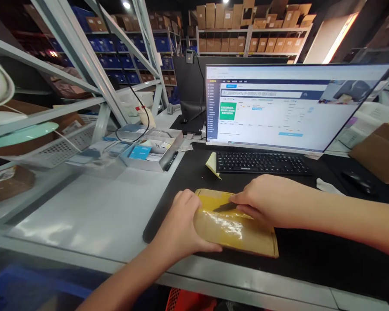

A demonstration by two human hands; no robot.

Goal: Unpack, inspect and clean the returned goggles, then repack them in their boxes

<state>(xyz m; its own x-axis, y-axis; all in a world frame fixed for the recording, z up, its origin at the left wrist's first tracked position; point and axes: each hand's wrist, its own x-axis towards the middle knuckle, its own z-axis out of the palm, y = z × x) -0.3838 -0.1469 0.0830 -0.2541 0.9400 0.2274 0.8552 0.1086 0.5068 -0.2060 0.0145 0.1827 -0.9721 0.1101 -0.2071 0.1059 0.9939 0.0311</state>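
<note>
A flat brown cardboard package (207,231) lies on the black desk mat (298,259), with shiny yellow tape across its top. My left hand (183,222) grips its left end, thumb along the near edge and fingers at the far side. In my right hand (262,201) is a dark, thin blade, probably a knife (226,207), its tip at the tape. The knife's handle is hidden inside my fingers. Just beyond the package stands a black keyboard (262,163), and a yellowish paper piece (214,165) leans at its left end.
Behind the keyboard is a lit monitor (266,121). A mouse (358,182) and an open cardboard box (381,151) are on the right. To the left sit a grey tray (145,164) with cards, a black pen (171,160) and a white basket (65,149). Metal frame posts rise at left.
</note>
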